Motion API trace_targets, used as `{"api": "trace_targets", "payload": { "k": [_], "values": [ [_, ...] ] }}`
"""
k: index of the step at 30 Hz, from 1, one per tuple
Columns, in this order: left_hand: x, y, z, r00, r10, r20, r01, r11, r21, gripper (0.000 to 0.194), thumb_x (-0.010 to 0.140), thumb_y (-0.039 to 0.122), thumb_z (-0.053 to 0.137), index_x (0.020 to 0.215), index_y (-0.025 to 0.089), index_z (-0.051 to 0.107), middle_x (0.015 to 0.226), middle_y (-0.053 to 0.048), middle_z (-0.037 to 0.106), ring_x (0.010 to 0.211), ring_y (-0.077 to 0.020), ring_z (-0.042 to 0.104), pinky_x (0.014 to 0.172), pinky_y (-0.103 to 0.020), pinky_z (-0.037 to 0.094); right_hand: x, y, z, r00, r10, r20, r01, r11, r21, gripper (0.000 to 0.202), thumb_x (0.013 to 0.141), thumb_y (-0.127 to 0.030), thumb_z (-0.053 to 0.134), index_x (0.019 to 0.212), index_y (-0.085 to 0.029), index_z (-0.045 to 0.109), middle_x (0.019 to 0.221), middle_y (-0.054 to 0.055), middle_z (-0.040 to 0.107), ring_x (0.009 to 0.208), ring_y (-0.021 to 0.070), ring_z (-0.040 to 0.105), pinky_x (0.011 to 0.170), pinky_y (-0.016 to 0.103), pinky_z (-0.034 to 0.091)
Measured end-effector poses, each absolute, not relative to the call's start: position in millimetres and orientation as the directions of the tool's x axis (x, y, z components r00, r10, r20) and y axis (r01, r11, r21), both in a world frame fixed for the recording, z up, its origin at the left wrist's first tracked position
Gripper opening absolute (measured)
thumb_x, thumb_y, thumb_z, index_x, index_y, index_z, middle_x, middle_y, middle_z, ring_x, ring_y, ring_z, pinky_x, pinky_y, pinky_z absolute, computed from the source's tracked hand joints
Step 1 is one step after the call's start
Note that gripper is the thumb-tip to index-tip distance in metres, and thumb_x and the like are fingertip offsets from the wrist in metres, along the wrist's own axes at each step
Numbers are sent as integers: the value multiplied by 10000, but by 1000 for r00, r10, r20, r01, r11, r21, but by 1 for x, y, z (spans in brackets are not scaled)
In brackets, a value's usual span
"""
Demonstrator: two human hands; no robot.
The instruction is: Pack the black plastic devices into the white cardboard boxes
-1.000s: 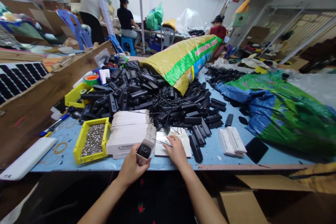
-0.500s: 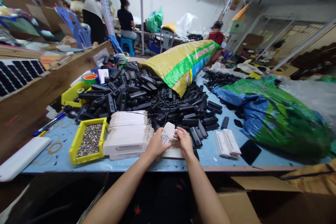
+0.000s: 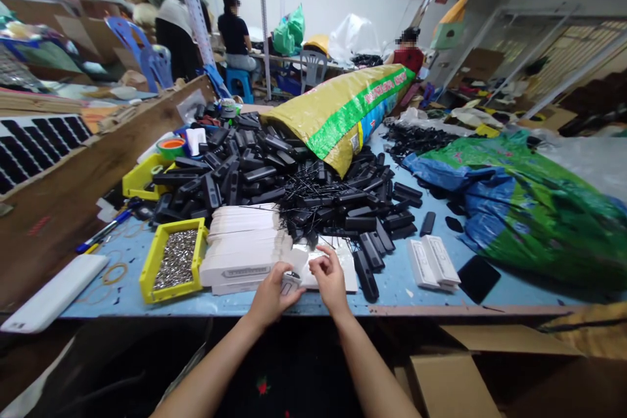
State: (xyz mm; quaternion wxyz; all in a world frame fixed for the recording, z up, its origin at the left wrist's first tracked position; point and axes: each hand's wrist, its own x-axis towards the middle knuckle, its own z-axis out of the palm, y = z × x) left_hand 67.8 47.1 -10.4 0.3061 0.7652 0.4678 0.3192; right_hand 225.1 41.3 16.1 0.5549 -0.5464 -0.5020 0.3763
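Near the table's front edge, my left hand (image 3: 273, 296) grips a small white card (image 3: 290, 283) between thumb and fingers. My right hand (image 3: 330, 279) is just to its right, its fingers curled together; what they pinch, if anything, is too small to make out. Beneath and behind both hands lies a flat white stack (image 3: 347, 268). To the left stands a thick pile of white cards (image 3: 245, 241), beside a yellow bin (image 3: 200, 260) of small metal pieces. Black plastic cases (image 3: 257, 174) and thin black strips (image 3: 313, 191) are heaped beyond the hands.
A yellow and green sack (image 3: 337, 108) lies over the heap. Two white boxes (image 3: 434, 261) and a green and blue bag (image 3: 533, 209) are on the right. A wooden board (image 3: 93, 183) borders the left side. Several people are in the background.
My left hand has moved left and down with the white card. My right hand has come away from the card, uncovering more of the flat white stack. The view has shifted slightly.
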Motion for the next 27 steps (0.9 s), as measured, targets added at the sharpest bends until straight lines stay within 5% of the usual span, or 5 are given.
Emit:
{"api": "trace_targets", "payload": {
  "k": [9, 15, 20, 23, 27],
  "values": [
    [80, 52, 3, 333, 941, 66, 493, -233, 838, 934, 728, 317, 618, 1436, 122, 40, 1079, -166, 616, 907, -298, 641, 793, -400, 485, 216, 38, 7, -88, 952, 295, 147, 305, -941, 317, 833, -415, 578, 1061, -225, 690, 1105, 79, 663, 1058, 222, 599, 966, 394, 444],
    [77, 59, -1, 308, 947, 96, 477, -241, 845, 938, 715, 340, 640, 1459, 173, 93, 1407, -209, 357, 1137, -348, 534, 904, -446, 455, 221, 34, 10, -163, 906, 392, 279, 423, -862, 384, 884, -415, 483, 1200, -234, 605, 1301, 75, 537, 1217, 211, 485, 1055, 404, 361],
    [85, 48, 9, 182, 983, 10, 300, -66, 952, 750, 832, 490, 501, 1421, 176, 158, 1456, -188, 272, 1323, -317, 339, 1037, -490, 351, 218, 8, -2, -190, 948, 254, 437, 314, -843, 1026, 656, -378, 731, 1471, -187, 137, 1521, 136, 125, 1381, 272, 227, 1094, 418, 307],
    [60, 44, 26, 219, 974, 51, 164, -88, 983, 661, 848, 491, 482, 1392, 250, 194, 1374, -143, 399, 1238, -274, 454, 985, -480, 421, 264, 3, 2, -44, 962, 269, 556, 247, -793, 872, 692, -265, 644, 1442, -199, 203, 1456, 125, 285, 1347, 256, 297, 1106, 418, 288],
    [-32, 74, 48, -233, 907, 350, 380, -247, 891, 704, 579, 446, 740, 1152, 244, 384, 1085, -72, 553, 987, -261, 579, 851, -501, 507, 399, 19, 21, 494, 827, 268, 739, -237, -630, 726, 704, -280, 573, 1365, -92, 339, 1460, 192, 228, 1361, 322, 236, 1114, 472, 226]
  ]
}}
